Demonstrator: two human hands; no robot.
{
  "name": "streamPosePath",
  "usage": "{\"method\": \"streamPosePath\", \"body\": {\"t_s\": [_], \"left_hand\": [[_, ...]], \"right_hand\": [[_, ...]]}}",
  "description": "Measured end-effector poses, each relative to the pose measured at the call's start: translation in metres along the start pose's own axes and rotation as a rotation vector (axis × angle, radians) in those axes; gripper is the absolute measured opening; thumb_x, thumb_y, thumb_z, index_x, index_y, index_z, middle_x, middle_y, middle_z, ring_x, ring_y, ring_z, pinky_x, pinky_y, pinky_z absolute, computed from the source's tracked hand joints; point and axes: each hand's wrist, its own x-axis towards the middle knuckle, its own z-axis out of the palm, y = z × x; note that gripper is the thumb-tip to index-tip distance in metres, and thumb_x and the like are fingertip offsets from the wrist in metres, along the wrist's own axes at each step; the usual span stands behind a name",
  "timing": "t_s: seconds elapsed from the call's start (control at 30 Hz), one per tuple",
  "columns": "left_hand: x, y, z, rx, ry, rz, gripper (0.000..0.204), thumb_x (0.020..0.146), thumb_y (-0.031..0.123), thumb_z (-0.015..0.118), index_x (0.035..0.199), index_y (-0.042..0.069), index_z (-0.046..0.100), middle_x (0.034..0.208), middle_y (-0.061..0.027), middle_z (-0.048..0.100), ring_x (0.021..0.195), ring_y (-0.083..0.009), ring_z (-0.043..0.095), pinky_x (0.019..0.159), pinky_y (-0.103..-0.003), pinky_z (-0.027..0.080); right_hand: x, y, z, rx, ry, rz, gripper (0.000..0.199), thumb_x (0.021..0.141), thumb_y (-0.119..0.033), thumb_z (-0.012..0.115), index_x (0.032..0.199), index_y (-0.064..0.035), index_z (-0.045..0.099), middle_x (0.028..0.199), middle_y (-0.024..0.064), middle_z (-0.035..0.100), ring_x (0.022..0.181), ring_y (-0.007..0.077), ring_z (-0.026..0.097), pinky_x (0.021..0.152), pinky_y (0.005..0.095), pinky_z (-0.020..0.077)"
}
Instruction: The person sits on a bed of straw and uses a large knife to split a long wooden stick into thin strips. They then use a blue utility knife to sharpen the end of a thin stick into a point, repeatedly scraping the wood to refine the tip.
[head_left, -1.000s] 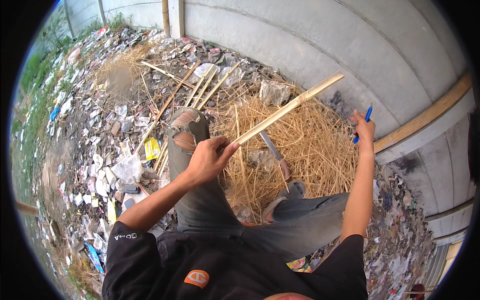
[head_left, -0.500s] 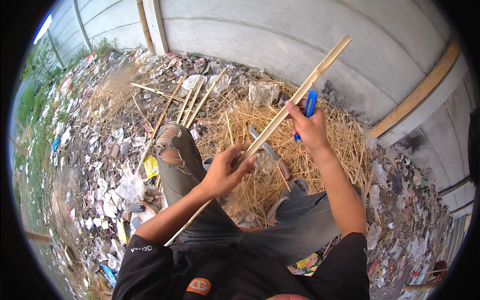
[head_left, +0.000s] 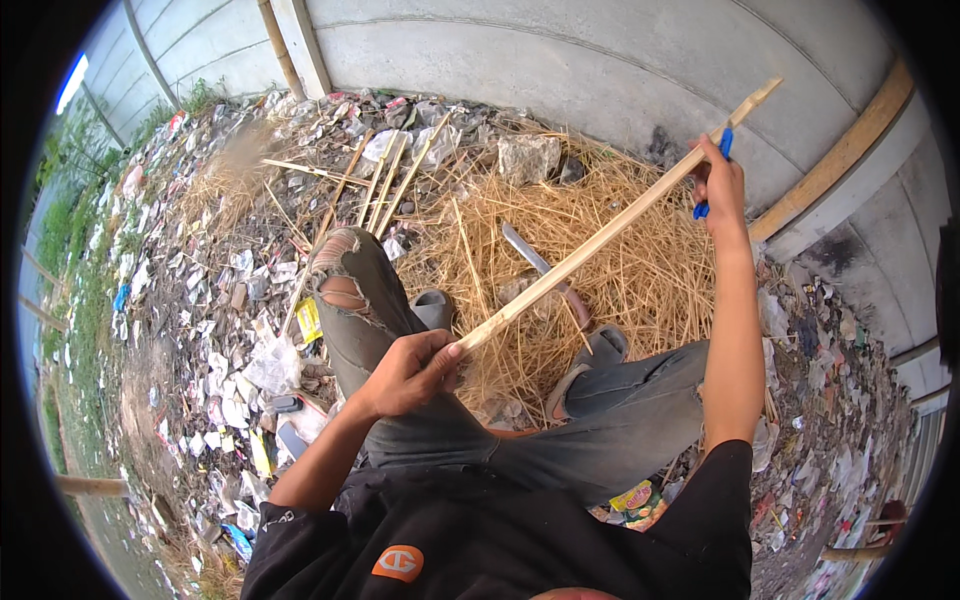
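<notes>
A long pale bamboo strip [head_left: 590, 248] slants across in front of me, its far end up at the right. My left hand [head_left: 412, 372] is closed on its lower end, just above my knee. Near the upper end, my right hand [head_left: 718, 188] grips the strip and also holds a blue utility knife [head_left: 725, 145]; whether its blade is out I cannot tell. Beneath the strip, a large knife [head_left: 528, 250] with a curved brown handle lies on a heap of straw-like shavings [head_left: 630, 270], partly hidden by the strip.
Several split bamboo strips [head_left: 385, 185] lie beyond my left knee. A stone block [head_left: 528, 158] sits by the concrete wall [head_left: 560, 75]. Litter [head_left: 225, 400] covers the ground around me. A bamboo pole [head_left: 840, 155] leans at the right wall.
My right hand has moved right and slightly up along with the strip and utility knife. My left hand has shifted left and down to the strip's lower end. The strip now lies flatter.
</notes>
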Motion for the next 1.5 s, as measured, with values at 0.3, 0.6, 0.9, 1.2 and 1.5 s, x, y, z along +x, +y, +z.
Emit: {"method": "streamPosePath", "body": {"t_s": [0.3,0.6,0.9,1.2,1.5], "left_hand": [[0.054,0.020,0.026,0.169,0.301,0.107,0.035,0.108,0.031,0.053,0.105,-0.002,0.063,0.073,-0.0036,0.066,0.054,-0.0073,0.055,0.049,-0.026,0.044],[0.068,0.018,0.035,0.052,0.379,0.071,0.034,0.108,0.029,0.051,0.105,-0.003,0.065,0.073,-0.0030,0.063,0.055,-0.0069,0.050,0.050,-0.026,0.042],[0.072,0.017,0.039,-0.040,0.425,0.059,0.037,0.108,0.031,0.053,0.098,-0.002,0.067,0.068,-0.0024,0.064,0.055,-0.0076,0.049,0.052,-0.028,0.039],[0.062,0.030,0.042,-0.024,0.391,0.069,0.037,0.108,0.031,0.052,0.093,-0.001,0.063,0.065,-0.0010,0.057,0.055,-0.0083,0.046,0.052,-0.029,0.038],[0.064,0.012,0.047,-0.002,0.402,0.059,0.037,0.108,0.030,0.051,0.088,0.000,0.059,0.063,-0.0005,0.051,0.055,-0.0102,0.048,0.051,-0.031,0.040]], "right_hand": [[-0.101,0.020,0.090,-0.894,-0.478,-0.406,0.032,0.087,-0.026,0.063,0.063,-0.0059,0.064,0.050,0.0072,0.055,0.044,0.0222,0.053,0.048,0.0384,0.0426],[-0.136,0.033,0.107,-1.044,-0.559,-0.362,0.022,0.078,-0.019,0.068,0.076,0.0021,0.072,0.065,0.0197,0.068,0.061,0.0356,0.070,0.062,0.0434,0.0575],[-0.130,0.050,0.113,-1.038,-0.604,-0.356,0.018,0.078,-0.013,0.066,0.067,0.0017,0.069,0.057,0.0172,0.064,0.051,0.0307,0.066,0.052,0.0420,0.0544],[-0.119,0.064,0.115,-1.096,-0.513,-0.494,0.018,0.077,-0.012,0.069,0.066,0.0017,0.068,0.057,0.0174,0.064,0.051,0.0324,0.066,0.053,0.0430,0.0554],[-0.068,0.079,0.130,-1.236,-0.415,-0.411,0.019,0.086,-0.007,0.064,0.067,-0.0021,0.065,0.057,0.0092,0.060,0.046,0.0189,0.056,0.042,0.0348,0.0420]]}}
